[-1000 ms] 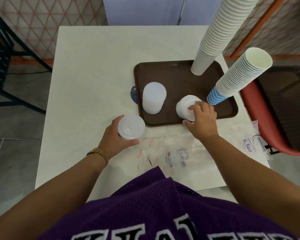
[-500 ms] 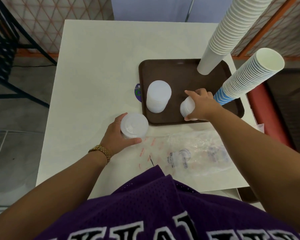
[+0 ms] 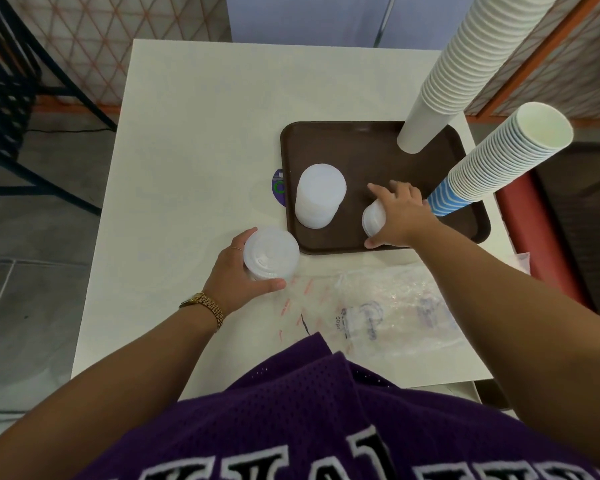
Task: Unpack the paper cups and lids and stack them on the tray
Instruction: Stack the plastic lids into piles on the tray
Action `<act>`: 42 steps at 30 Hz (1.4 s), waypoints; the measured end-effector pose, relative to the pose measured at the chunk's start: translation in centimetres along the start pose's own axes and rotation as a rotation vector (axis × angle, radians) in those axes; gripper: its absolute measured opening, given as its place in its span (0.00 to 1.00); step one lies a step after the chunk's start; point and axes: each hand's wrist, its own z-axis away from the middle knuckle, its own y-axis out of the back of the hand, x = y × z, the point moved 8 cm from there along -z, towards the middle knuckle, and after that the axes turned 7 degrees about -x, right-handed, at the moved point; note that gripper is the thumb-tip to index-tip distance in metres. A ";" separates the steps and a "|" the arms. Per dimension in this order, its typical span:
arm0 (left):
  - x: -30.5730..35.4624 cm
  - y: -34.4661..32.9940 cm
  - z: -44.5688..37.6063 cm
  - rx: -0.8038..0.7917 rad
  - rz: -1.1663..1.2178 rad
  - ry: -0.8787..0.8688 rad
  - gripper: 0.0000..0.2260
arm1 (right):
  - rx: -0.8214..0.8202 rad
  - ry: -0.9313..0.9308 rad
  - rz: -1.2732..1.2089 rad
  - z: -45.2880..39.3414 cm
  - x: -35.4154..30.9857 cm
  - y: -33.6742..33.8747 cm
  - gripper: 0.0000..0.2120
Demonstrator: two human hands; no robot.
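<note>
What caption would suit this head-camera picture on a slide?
Left hand holds a lid stack beside the tray; right hand grips another on it.

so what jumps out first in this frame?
Two tall leaning cup stacks on the brown tray: an all-white stack at its far right corner, and a blue-striped-base stack at its right edge. In front, the left hand grips a lid stack on the table; the right hand grips another on the tray.

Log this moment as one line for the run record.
left hand: grips lid stack off tray | right hand: grips small lid stack on tray | both cup stacks on tray
</note>
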 end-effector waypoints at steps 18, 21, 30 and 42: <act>0.1 0.3 0.5 0.020 -0.023 0.014 0.53 | 0.076 0.177 -0.663 6.6 -12.0 -3.7 0.16; 0.2 0.2 0.5 0.011 -0.049 0.010 0.54 | -0.042 0.151 -0.606 5.0 -12.9 -5.3 0.19; 0.8 0.3 0.5 0.032 -0.047 -0.031 0.49 | 0.044 0.160 -0.564 5.4 -13.9 -5.2 0.17; 0.9 0.1 0.3 0.030 -0.064 -0.008 0.46 | 0.006 0.073 -0.978 6.8 -13.5 -4.8 0.15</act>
